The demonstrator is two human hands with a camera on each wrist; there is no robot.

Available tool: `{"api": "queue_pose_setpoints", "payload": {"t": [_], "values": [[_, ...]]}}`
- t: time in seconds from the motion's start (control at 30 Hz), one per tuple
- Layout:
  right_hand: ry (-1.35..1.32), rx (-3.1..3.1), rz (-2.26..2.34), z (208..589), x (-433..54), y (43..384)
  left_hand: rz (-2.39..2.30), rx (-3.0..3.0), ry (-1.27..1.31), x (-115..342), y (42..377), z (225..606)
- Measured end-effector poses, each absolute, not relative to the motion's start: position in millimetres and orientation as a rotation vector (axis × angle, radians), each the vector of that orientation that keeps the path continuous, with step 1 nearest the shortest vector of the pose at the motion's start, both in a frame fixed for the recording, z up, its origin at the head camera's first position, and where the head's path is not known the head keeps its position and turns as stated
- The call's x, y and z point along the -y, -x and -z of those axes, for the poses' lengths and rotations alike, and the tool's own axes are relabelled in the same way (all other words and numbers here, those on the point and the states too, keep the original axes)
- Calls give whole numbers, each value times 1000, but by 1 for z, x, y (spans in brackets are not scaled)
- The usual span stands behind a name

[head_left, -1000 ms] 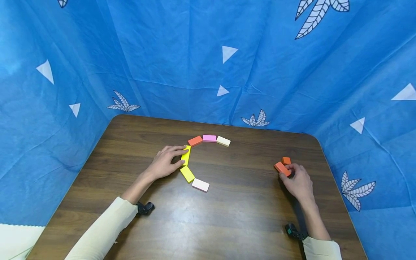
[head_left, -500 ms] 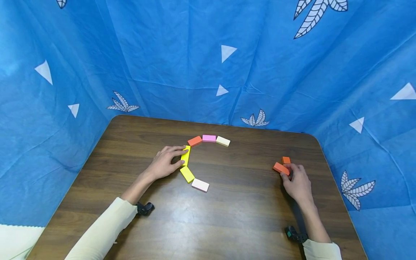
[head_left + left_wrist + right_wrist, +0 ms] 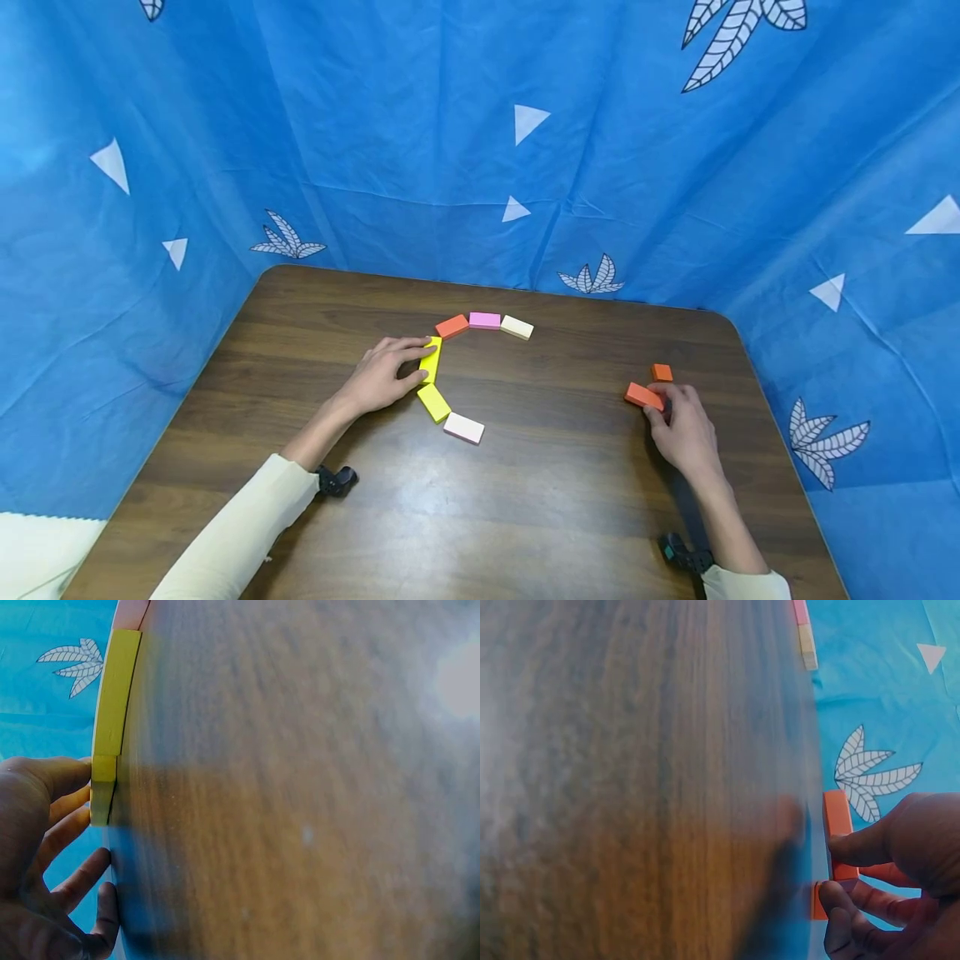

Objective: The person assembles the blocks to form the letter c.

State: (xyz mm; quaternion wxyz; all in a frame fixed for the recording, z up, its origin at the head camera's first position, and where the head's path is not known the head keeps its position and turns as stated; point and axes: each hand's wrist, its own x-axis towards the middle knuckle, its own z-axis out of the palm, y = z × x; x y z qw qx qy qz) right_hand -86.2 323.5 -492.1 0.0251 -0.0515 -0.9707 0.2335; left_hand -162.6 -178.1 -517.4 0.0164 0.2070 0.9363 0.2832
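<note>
In the head view my left hand (image 3: 384,375) holds a yellow block (image 3: 430,360) lying on the table, fingers near its far end and thumb near its near end. Below it a second yellow block (image 3: 433,403) leads to a pale pink block (image 3: 463,428). Above are a red-orange block (image 3: 452,326), a pink block (image 3: 485,321) and a cream block (image 3: 517,327), all forming an open curve. At the right, my right hand (image 3: 684,429) pinches an orange block (image 3: 644,396) between thumb and fingers. Just behind it lies another orange block (image 3: 662,372).
The dark wooden table (image 3: 555,508) has a blue patterned cloth (image 3: 480,150) hanging around its back and sides. Black wrist cameras sit on both wrists, the left camera (image 3: 337,482) and the right camera (image 3: 684,553).
My right hand has shifted the pinched orange block slightly left and nearer, turning it a little and away from the other orange block. The left hand and the curve stay put.
</note>
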Motion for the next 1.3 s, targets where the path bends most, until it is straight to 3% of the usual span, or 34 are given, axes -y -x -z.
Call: {"api": "queue_pose_setpoints", "payload": {"t": [1.3], "values": [[-5,3005,-735,490,-296,70,-866,-2910,-636,179,164,518]]}}
